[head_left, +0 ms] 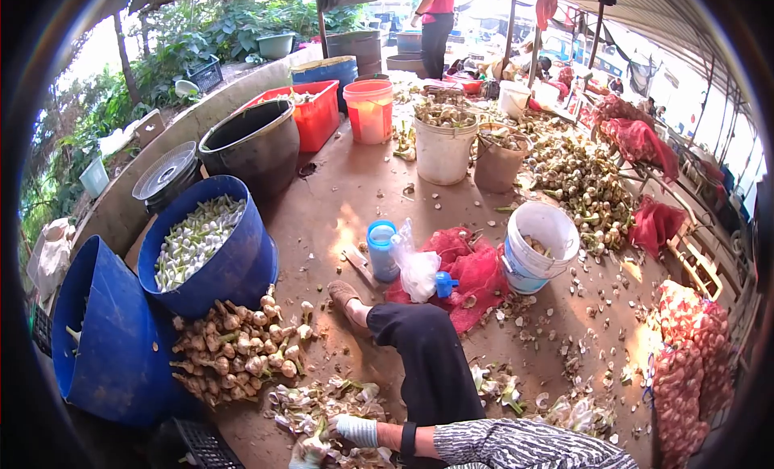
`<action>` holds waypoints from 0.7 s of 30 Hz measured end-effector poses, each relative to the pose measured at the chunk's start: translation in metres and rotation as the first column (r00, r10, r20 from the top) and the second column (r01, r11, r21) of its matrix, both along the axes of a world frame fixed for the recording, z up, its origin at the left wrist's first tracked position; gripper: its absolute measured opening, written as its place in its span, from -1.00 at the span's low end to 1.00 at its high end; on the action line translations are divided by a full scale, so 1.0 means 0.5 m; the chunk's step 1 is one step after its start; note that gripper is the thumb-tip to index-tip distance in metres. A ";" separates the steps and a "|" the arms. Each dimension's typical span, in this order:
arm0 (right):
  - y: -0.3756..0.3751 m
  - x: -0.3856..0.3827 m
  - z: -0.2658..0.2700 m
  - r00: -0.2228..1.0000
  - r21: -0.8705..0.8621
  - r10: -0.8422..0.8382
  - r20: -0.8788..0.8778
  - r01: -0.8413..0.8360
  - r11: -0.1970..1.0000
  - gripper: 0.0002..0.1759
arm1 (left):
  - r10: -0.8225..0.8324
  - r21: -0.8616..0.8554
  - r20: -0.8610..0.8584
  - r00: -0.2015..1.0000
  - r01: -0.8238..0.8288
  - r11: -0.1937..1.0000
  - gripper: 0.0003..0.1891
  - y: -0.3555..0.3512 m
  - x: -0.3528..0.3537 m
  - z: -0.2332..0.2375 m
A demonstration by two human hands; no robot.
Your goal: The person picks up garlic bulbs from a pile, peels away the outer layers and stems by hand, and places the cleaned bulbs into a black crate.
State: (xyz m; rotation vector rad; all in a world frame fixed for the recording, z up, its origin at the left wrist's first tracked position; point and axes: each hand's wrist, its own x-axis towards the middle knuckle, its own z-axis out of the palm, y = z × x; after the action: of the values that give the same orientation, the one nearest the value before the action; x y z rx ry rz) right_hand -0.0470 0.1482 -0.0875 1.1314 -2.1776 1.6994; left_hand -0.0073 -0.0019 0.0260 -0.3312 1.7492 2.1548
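My right hand [355, 429], in a pale glove with a dark band on the wrist, is low in the view over a heap of garlic peelings [326, 400]. Just left of it, at the bottom edge, my left hand [307, 451] is partly cut off, also gloved. A whitish garlic piece with a green stem [320, 431] shows between the two hands. The fingers of both hands are too small and hidden to make out. Beyond them lies a pile of unpeeled garlic bulbs [234, 352], beside a blue tub [201, 243] of peeled garlic.
A second blue tub [113, 340] tilts at the left, above a black crate [205, 445]. A white bucket [542, 243], red netting [472, 275] and a blue bottle [382, 251] stand or lie ahead. Netted garlic sacks [685, 372] are at right. A person [436, 25] stands far back.
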 end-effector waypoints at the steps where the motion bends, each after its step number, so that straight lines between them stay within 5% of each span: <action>1: -0.004 0.017 -0.012 0.972 -0.014 0.005 0.234 -0.002 1.000 -0.56 | -0.018 -0.269 -0.209 0.978 -0.040 0.962 -0.63 0.001 0.004 -0.020; 2: -0.008 0.017 -0.020 0.972 -0.013 0.009 0.236 -0.006 1.000 -0.56 | -0.093 -0.506 -0.396 0.913 -0.132 0.852 -0.57 0.002 0.007 -0.044; 3: -0.010 0.012 -0.028 0.948 0.048 0.022 0.316 -0.039 0.998 -0.57 | -0.125 -0.567 -0.438 0.890 -0.165 0.807 -0.49 -0.006 0.008 -0.061; 4: -0.013 0.009 -0.033 0.918 0.107 0.027 0.396 -0.075 0.991 -0.58 | 0.018 -0.371 -0.358 0.934 -0.160 0.915 -0.50 0.021 0.018 -0.006; 5: -0.017 0.009 0.023 0.898 -0.227 0.079 0.433 0.024 0.974 -0.79 | 0.091 -0.251 -0.268 0.959 -0.161 0.955 -0.53 0.022 0.016 0.025; 6: -0.008 0.001 0.056 0.623 -0.143 0.112 0.774 0.000 0.990 -0.76 | 0.151 -0.127 -0.164 0.975 -0.173 0.977 -0.54 0.021 0.018 0.038; 7: -0.005 0.003 0.088 0.616 -0.157 0.125 0.778 -0.003 0.988 -0.75 | 0.154 0.426 0.255 0.955 -0.254 0.868 -0.50 -0.020 0.007 -0.039; 8: -0.005 0.009 0.106 0.609 -0.172 0.141 0.780 -0.008 0.985 -0.74 | 0.227 0.176 0.164 0.960 -0.255 0.951 -0.47 -0.037 0.012 -0.066; 10: -0.020 0.014 0.076 0.653 -0.169 0.099 0.751 0.045 0.985 -0.73 | 0.168 0.203 0.249 0.954 -0.221 0.954 -0.50 -0.056 -0.009 -0.083; 12: -0.020 0.006 0.056 0.693 -0.167 0.050 0.719 0.102 0.981 -0.72 | 0.042 -0.357 -0.071 0.997 -0.065 0.932 -0.59 -0.021 -0.012 0.007; 14: -0.010 -0.002 0.059 0.541 -0.142 0.041 0.840 0.146 0.979 -0.69 | -0.051 -0.561 -0.372 0.927 -0.181 0.808 -0.65 -0.009 -0.018 -0.029; 16: 0.011 0.003 0.071 0.452 -0.197 0.134 0.882 0.096 0.976 -0.69 | 0.037 -0.293 -0.290 0.956 -0.125 0.948 -0.65 -0.006 -0.007 -0.010; 18: 0.024 0.019 0.099 0.705 -0.489 0.339 0.623 0.013 0.872 -0.69 | 0.032 -0.154 -0.140 0.990 -0.054 0.987 -0.69 -0.027 -0.017 0.016; 19: 0.025 0.022 0.120 0.848 -0.462 0.244 0.471 0.002 0.887 -0.72 | 0.006 0.000 0.008 1.000 -0.006 1.000 -0.71 -0.037 -0.022 0.022; 20: 0.030 0.020 0.134 0.845 -0.461 0.251 0.473 -0.005 0.888 -0.72 | 0.003 0.022 0.021 1.000 -0.004 1.000 -0.71 -0.036 -0.028 0.025; 21: 0.035 0.017 0.145 0.714 -0.505 0.343 0.610 0.018 0.863 -0.73 | -0.016 0.000 -0.007 1.000 0.016 1.000 -0.70 -0.032 -0.036 0.030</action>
State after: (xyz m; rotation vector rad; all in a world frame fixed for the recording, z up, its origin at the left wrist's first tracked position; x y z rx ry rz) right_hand -0.0385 0.1658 -0.0151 0.6150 -1.7628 2.9064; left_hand -0.0251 -0.0181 0.0412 -0.3087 1.7500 2.1475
